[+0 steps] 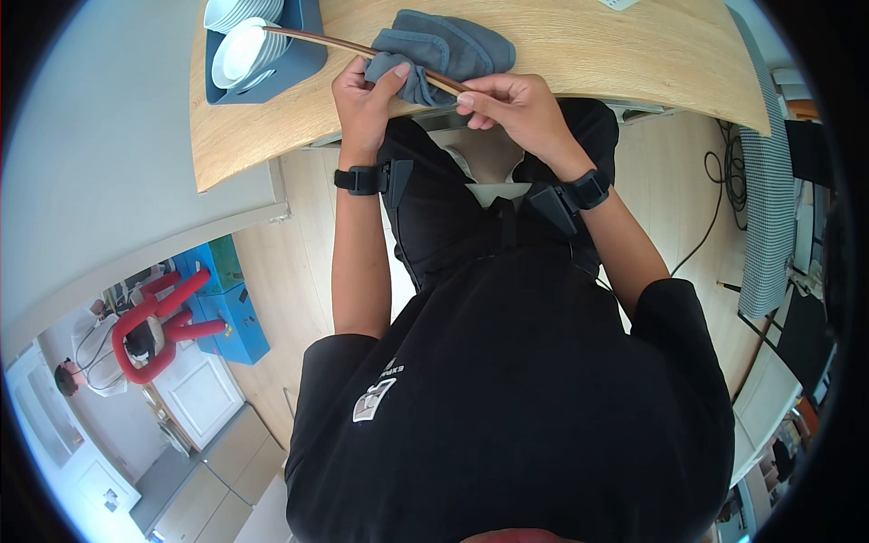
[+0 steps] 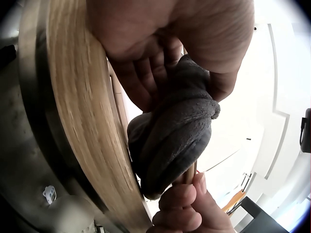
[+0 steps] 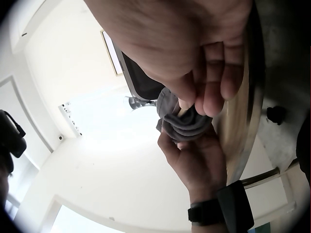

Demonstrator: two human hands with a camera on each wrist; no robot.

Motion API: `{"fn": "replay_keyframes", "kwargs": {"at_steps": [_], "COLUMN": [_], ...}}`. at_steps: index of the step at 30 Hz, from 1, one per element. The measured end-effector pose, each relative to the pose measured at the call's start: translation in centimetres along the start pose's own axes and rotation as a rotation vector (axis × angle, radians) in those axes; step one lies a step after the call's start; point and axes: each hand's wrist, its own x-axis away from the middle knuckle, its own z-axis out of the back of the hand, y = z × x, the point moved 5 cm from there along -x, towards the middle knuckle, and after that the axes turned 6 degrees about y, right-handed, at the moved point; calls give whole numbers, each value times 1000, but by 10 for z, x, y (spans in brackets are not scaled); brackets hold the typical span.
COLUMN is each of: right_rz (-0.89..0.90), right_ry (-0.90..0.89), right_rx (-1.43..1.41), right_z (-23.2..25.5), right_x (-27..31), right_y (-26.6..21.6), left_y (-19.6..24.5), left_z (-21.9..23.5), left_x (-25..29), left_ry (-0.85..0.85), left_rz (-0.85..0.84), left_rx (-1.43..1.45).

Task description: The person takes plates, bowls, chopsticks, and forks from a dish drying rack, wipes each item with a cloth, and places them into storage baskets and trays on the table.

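Stick runs btwn your hands on the table's near side, axis slanting from bowls (far L) to R hand, which pinches its near end, thumb to fingers. L hand curls round cloth approx. midway. Wrapped part hidden; can't tell if 1 stick or 2.
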Motion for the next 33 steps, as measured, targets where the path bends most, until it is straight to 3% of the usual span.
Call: {"fn": "replay_keyframes", "kwargs": {"at_steps": [10, 19, 33], "right_rz": [-23, -82, -10], "right_ry": [55, 301, 392], "right_rx": [127, 63, 49], "right_z": [64, 130, 128], "right_x": [22, 45, 50], "right_y": [4, 10, -12], "left_y": [-1, -2, -3], "left_z": [2, 2, 4], "left_x": [1, -2, -2], "left_ry": [74, 76, 122], "left_rz": [22, -26, -73], "left_rx": [23, 107, 9]}}
